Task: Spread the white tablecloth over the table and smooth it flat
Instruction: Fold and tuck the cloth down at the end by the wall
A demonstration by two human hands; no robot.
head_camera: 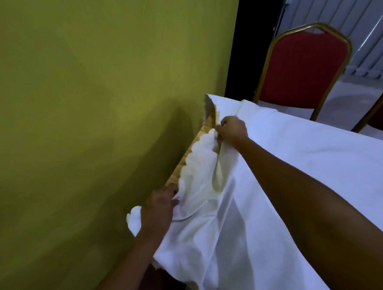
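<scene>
Currently: white tablecloth lies over the table, bunched and wrinkled along the edge nearest the olive-green wall. A strip of light wood tabletop shows bare between cloth and wall. Left hand, grip pinched shut on the scalloped cloth hem at the near part of that edge. Right hand, grip clenched on a fold of cloth farther along the same edge. Red-upholstered chair with gold frame stands beyond the table's far side.
</scene>
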